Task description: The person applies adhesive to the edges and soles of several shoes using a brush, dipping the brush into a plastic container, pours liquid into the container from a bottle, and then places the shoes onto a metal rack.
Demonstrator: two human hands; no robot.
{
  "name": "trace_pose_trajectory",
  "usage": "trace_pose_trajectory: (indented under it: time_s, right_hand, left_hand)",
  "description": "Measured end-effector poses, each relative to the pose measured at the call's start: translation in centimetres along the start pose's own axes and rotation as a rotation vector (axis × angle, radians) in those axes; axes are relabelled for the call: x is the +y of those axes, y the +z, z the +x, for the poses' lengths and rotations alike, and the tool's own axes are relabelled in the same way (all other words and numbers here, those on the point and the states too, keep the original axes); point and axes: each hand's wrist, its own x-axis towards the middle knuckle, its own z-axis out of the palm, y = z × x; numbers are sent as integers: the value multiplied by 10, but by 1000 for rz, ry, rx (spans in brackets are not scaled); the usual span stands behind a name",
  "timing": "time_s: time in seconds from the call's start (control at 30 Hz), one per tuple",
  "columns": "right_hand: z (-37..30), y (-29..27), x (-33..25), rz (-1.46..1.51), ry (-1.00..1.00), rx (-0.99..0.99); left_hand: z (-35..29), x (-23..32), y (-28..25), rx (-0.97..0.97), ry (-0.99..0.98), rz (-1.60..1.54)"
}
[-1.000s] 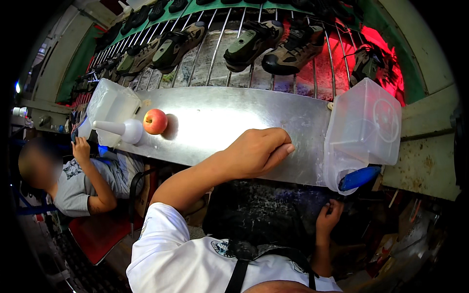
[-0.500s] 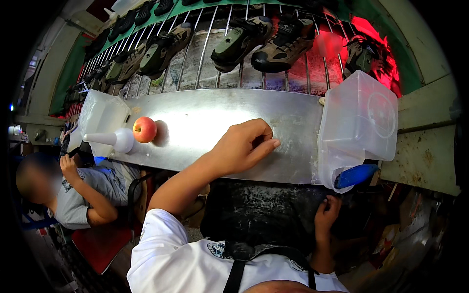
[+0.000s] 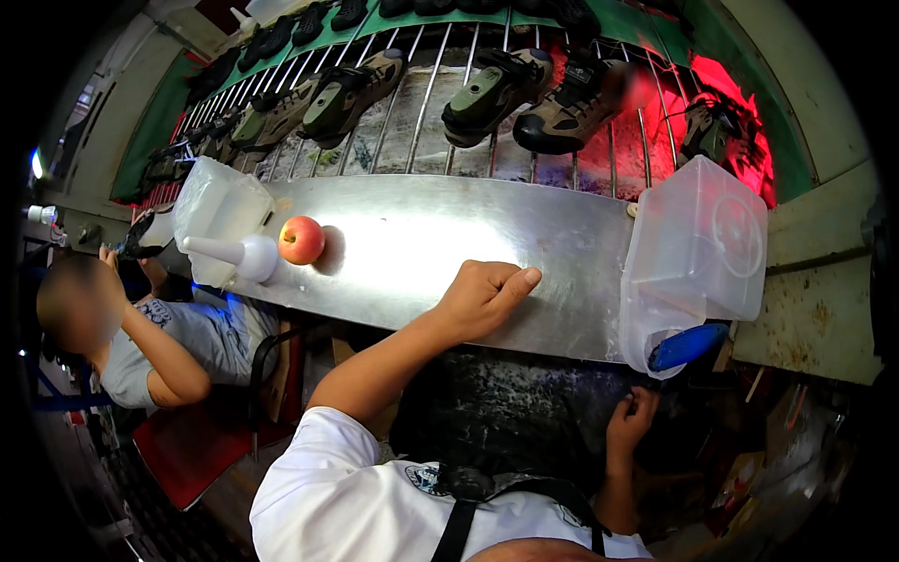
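My left hand [image 3: 485,300] rests over the metal work shelf [image 3: 412,211], its fingers curled into a loose fist and the thumb laid forward; nothing shows in it. Lower at the right, off the shelf's near edge, my right hand [image 3: 633,418] hangs with slightly bent fingers apart and no object visible between them. Left of my left hand, a red-yellow apple [image 3: 302,241] sits on the shelf. Beside the apple lies a white bottle with a long tapered nozzle [image 3: 251,256]. Above my right hand is a clear cup [image 3: 641,342] with a blue-handled tool [image 3: 688,347] in it.
Translucent plastic tubs stand at the shelf's right [image 3: 698,248] and left [image 3: 211,201] ends. Beyond it, several shoes, including a brown one [image 3: 571,108], lie on metal bars [image 3: 426,112] under red light. A co-worker in a grey shirt [image 3: 183,342] sits at the left.
The view has shifted, so the shelf and shoes appear farther right and lower. My left hand has turned and its fingers have curled in more. The co-worker's head and raised arm have moved.
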Motion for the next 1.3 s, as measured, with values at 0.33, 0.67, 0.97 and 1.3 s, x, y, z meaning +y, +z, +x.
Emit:
trace_pose_trajectory:
  time_s: [0.33,0.67,0.97,1.3]
  right_hand:
    - [-2,-1,0,50,41,-27]
    - [-1,2,2,3,-14,8]
    - [-1,-1,-2,-8,49,-36]
    - [-1,2,-5,22,25,-21]
  left_hand:
    - [-7,7,4,-4,24,-100]
    - [-5,-2,4,-14,-117,-238]
    - [-7,-15,3,5,-40,-271]
    - [0,-2,10,97,-102,-416]
